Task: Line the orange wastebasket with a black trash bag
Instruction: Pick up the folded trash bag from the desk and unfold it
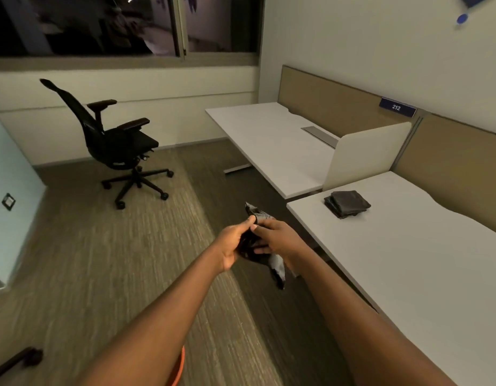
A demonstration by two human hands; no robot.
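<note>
Between the left hand and right hand, both clenched on it, a crumpled black trash bag hangs over open carpet, just left of the desk edge; the orange wastebasket rim shows below the left forearm.

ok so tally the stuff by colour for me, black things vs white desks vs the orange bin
black: 3 (trash bag in both hands, stack of folded bags, office chair)
white: 2 (near desk, far desk)
orange: 1 (wastebasket, only a sliver of its rim shows)
total: 6
</note>
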